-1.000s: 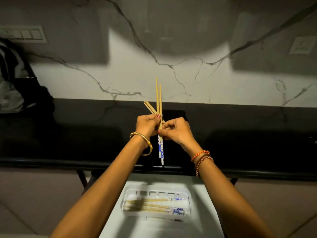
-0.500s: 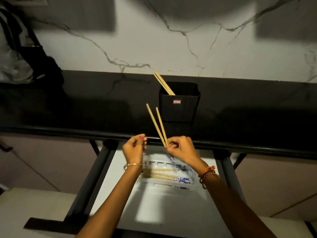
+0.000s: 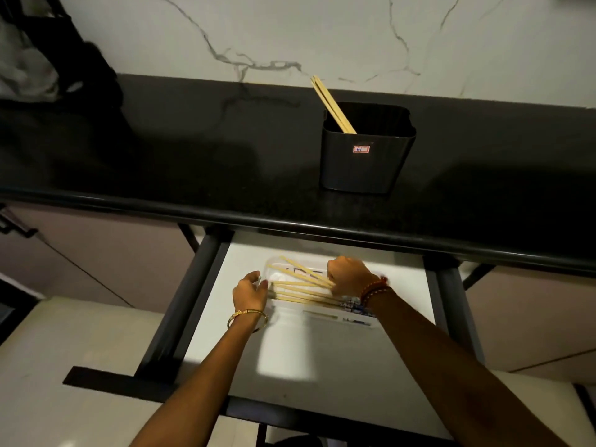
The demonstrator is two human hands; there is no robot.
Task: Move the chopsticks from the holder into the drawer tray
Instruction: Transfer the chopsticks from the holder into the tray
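Observation:
A black holder [image 3: 366,156] stands on the black counter with a pair of wooden chopsticks [image 3: 332,106] leaning out of it to the left. Below, in the open drawer, a white tray [image 3: 324,317] holds several chopsticks [image 3: 300,293] lying sideways. My right hand [image 3: 348,275] is over the tray, closed on a pair of chopsticks [image 3: 298,269] that slant down into it. My left hand [image 3: 251,290] rests at the tray's left end, fingers loosely spread, holding nothing.
The drawer has a white floor [image 3: 316,366] and dark side rails [image 3: 183,311]. The counter's rounded front edge [image 3: 290,225] overhangs the drawer's back. Dark bags [image 3: 48,59] sit on the counter at far left. A marble wall rises behind.
Both hands dropped from counter height into the drawer. My right hand carried the pair down onto the tray; my left hand let go and went to the tray's left end.

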